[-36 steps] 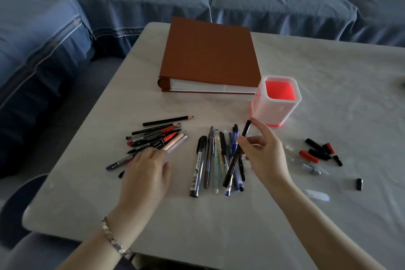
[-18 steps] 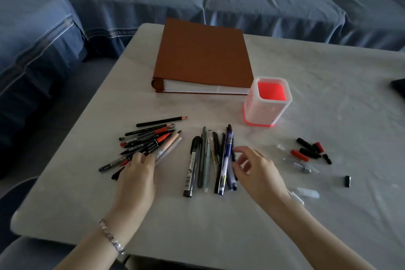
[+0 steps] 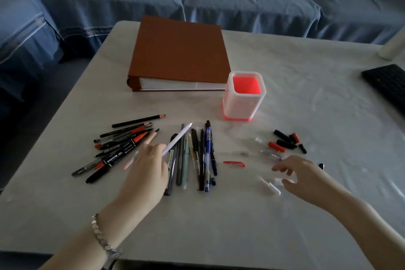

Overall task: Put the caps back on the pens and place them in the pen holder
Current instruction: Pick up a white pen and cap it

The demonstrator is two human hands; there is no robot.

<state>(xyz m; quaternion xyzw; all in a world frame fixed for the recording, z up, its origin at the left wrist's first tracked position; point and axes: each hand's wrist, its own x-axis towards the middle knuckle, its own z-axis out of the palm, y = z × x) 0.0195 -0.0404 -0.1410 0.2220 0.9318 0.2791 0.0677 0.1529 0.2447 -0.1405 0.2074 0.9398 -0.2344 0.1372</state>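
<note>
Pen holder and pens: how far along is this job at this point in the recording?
Done: nothing yet; the pen holder shows only its red inside. In hand: the left hand holds a white pen, while the right hand reaches open toward the clear caps. Left: the heaped pens lie on the table, and the red and black caps lie loose.

Blue-covered sofa [image 3: 219, 2] behind white table [image 3: 306, 72]

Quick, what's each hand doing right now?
Left hand: holding a white pen.
Right hand: open, holding nothing, over the clear caps.
</note>
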